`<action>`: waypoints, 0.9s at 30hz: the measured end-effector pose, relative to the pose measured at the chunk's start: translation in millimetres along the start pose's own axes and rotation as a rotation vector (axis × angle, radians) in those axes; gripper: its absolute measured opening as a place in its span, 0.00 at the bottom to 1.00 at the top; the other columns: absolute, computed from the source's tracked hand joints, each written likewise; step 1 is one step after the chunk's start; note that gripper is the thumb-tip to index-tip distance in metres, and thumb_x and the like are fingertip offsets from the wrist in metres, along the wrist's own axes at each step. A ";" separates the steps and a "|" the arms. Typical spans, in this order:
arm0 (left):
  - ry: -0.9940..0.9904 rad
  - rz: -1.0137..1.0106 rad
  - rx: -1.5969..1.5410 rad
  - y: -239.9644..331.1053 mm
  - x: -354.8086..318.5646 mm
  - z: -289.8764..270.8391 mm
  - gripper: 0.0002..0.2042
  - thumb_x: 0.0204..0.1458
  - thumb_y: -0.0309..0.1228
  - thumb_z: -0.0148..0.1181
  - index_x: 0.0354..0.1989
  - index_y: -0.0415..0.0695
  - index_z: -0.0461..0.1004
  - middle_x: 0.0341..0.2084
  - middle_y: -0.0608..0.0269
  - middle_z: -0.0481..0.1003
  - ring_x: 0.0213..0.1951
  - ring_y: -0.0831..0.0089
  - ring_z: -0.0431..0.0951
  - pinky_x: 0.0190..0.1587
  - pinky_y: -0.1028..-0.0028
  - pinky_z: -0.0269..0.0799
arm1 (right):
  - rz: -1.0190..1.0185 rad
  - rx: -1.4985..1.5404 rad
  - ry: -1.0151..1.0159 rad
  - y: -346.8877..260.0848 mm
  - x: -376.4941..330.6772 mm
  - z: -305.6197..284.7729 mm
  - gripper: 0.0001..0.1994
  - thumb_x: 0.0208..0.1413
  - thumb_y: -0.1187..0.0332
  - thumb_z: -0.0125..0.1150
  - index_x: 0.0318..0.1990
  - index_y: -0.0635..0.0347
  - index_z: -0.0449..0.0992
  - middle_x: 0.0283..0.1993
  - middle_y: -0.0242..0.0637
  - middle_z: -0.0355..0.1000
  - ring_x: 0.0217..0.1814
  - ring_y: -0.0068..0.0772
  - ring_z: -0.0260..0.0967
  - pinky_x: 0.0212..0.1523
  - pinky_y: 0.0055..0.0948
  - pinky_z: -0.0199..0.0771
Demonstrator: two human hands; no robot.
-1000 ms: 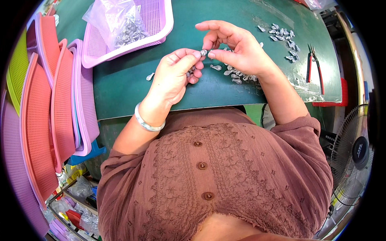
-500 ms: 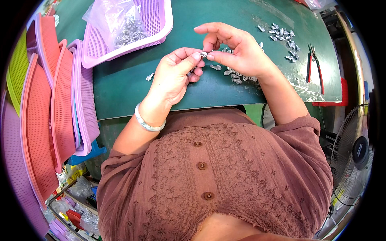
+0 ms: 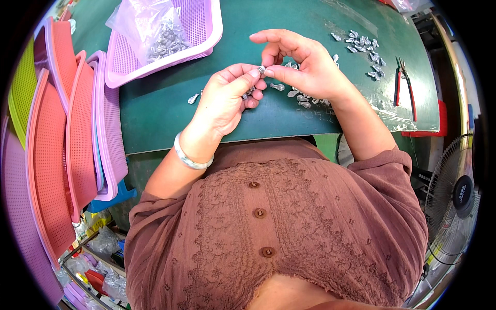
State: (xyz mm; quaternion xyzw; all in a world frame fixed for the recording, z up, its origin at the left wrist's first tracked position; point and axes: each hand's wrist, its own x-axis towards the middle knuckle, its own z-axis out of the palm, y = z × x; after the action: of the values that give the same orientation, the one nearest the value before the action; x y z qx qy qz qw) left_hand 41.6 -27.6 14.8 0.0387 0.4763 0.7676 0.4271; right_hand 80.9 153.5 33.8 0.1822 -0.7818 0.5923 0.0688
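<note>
My left hand (image 3: 222, 98), with a pale bangle (image 3: 188, 155) on its wrist, pinches a small silver-grey metal piece (image 3: 262, 69) between thumb and forefinger. Further grey pieces (image 3: 248, 93) show under its curled fingers. From the right, my right hand (image 3: 312, 64) meets the pinched piece with thumb and bent finger, its forefinger arched above. Similar drop-shaped metal pieces (image 3: 304, 104) lie in a heap below the right hand, partly hidden by it. One loose piece (image 3: 192, 98) rests left of the left hand. A second group of pieces (image 3: 363, 43) is spread farther right.
Red-handled pliers (image 3: 405, 90) lie on the green table (image 3: 248, 121) at right. A lilac basket (image 3: 216, 31) holds a clear bag (image 3: 147, 26) of grey pieces. Stacked coloured baskets (image 3: 49, 170) stand at far left. A fan (image 3: 452, 201) is at lower right.
The pinched piece has turned slightly between the fingertips. More of the pieces under my left fingers now shows. Both arms are almost still.
</note>
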 end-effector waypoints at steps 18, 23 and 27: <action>-0.126 -0.092 -0.093 1.8 0.9 -3.5 0.08 0.57 0.31 0.45 0.31 0.41 0.68 0.23 0.65 0.69 0.22 0.79 0.67 0.23 0.82 0.61 | -0.031 0.040 -0.054 0.5 -0.5 -0.2 0.23 0.48 0.83 0.51 0.54 0.64 0.64 0.36 0.33 0.70 0.38 0.21 0.66 0.41 0.22 0.66; -0.123 -0.126 -0.174 4.0 -0.5 -1.0 0.10 0.57 0.33 0.43 0.27 0.43 0.64 0.23 0.64 0.66 0.22 0.78 0.63 0.22 0.81 0.59 | -0.050 0.028 -0.032 1.1 -0.6 -1.3 0.21 0.49 0.83 0.50 0.53 0.63 0.65 0.36 0.34 0.70 0.39 0.22 0.67 0.43 0.24 0.66; -0.063 -0.078 -0.198 3.7 0.7 -5.0 0.11 0.56 0.33 0.46 0.23 0.43 0.64 0.24 0.60 0.69 0.24 0.75 0.66 0.23 0.80 0.62 | -0.015 -0.131 0.059 3.5 1.2 -6.8 0.20 0.49 0.84 0.48 0.51 0.59 0.67 0.32 0.31 0.70 0.39 0.21 0.66 0.41 0.21 0.66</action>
State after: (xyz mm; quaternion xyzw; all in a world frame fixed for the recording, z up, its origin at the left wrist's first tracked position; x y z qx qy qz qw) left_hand 36.6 -31.3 14.7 0.0019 0.3855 0.7921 0.4733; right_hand 77.8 160.5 33.0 0.1654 -0.8152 0.5445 0.1080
